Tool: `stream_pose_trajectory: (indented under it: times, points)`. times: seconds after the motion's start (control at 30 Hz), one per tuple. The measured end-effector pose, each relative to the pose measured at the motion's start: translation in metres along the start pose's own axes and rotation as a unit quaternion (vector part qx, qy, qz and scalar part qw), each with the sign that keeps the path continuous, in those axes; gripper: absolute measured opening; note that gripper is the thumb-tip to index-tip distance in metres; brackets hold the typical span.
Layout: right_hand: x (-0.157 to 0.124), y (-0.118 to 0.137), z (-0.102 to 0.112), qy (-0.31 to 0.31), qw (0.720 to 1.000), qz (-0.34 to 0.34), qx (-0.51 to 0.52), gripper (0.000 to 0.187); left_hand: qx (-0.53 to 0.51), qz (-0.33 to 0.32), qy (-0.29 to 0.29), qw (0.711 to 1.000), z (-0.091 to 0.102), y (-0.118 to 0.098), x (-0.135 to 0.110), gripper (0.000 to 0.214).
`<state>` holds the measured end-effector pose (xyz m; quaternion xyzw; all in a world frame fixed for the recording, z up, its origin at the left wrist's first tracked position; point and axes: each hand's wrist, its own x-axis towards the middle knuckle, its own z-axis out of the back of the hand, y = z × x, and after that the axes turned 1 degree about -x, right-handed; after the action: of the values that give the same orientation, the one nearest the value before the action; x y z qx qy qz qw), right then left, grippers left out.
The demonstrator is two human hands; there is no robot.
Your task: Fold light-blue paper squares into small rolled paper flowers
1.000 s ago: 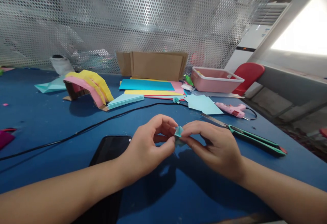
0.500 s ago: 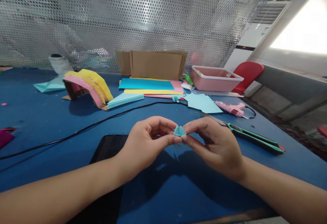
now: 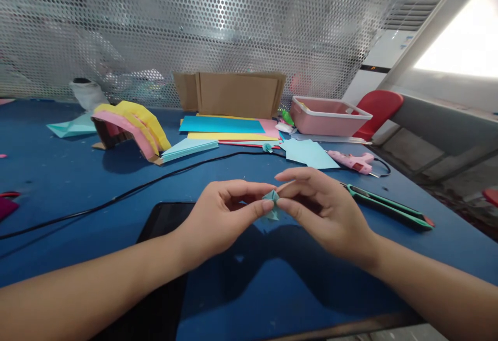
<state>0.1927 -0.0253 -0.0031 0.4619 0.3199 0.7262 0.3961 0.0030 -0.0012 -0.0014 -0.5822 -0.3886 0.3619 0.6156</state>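
Note:
A tiny folded piece of light blue paper [image 3: 271,202] is pinched between both my hands just above the blue table [image 3: 58,175]. My left hand [image 3: 221,216] grips its left side with thumb and forefinger closed. My right hand [image 3: 322,211] pinches its right side, forefinger raised slightly over it. A black phone [image 3: 163,216] lies on the table under my left wrist.
Green-handled scissors [image 3: 385,208] and a pink glue gun [image 3: 352,160] lie to the right. Behind are light blue paper sheets [image 3: 309,153], stacked coloured sheets [image 3: 225,129], a cardboard piece [image 3: 233,94], a pink tray [image 3: 329,118], a yellow-pink paper arch [image 3: 132,125], and a black cable [image 3: 116,201].
The paper piece has been turned and folded smaller between my fingertips. My right forefinger has lifted above it. Both hands stay in about the same place.

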Motion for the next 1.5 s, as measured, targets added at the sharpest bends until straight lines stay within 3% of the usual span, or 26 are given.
stream_pose_trajectory:
  times: [0.17,0.27,0.37,0.43,0.53,0.6,0.77,1.03,1.17,1.3,1.5]
  points:
    - [0.006,0.000,0.005,0.046,0.997,-0.052,-0.026,0.034,0.020,0.001,-0.016,1.000,-0.002,0.001,-0.001,0.060]
    - [0.009,0.001,0.006,0.094,0.992,-0.069,-0.042,0.020,0.049,-0.009,0.001,0.999,-0.004,0.003,-0.002,0.064]
    - [0.010,0.002,0.005,0.073,0.992,-0.107,-0.014,0.009,0.101,-0.040,0.000,0.994,-0.005,0.006,-0.002,0.068]
    - [0.010,0.002,0.004,0.048,0.990,-0.129,0.013,0.005,0.134,-0.053,-0.003,0.990,-0.005,0.008,-0.001,0.057]
    - [0.009,0.002,0.002,0.021,0.989,-0.147,0.028,0.007,0.116,-0.012,-0.005,0.993,-0.003,0.007,0.000,0.036]
    - [0.009,0.002,0.001,0.003,0.987,-0.157,0.029,0.009,0.093,0.013,-0.024,0.995,-0.002,0.005,0.000,0.042]
    - [0.008,0.001,0.000,-0.003,0.987,-0.159,0.025,0.013,0.067,-0.016,-0.016,0.997,-0.002,0.000,-0.001,0.020]
    - [0.003,0.000,-0.002,-0.007,0.997,-0.075,0.007,0.009,0.051,-0.014,-0.049,0.997,-0.002,-0.003,-0.002,0.019]
    - [0.002,0.002,0.000,-0.011,0.997,-0.079,-0.001,0.005,-0.027,0.012,-0.025,0.999,-0.001,-0.003,0.000,0.012]
    - [0.003,0.006,0.005,0.009,0.993,-0.100,0.057,0.008,-0.101,0.044,-0.002,0.994,-0.002,-0.004,0.002,0.008]
    - [0.003,0.006,0.008,0.035,0.991,-0.108,0.074,0.017,-0.112,0.054,0.018,0.992,-0.003,-0.007,0.000,0.008]
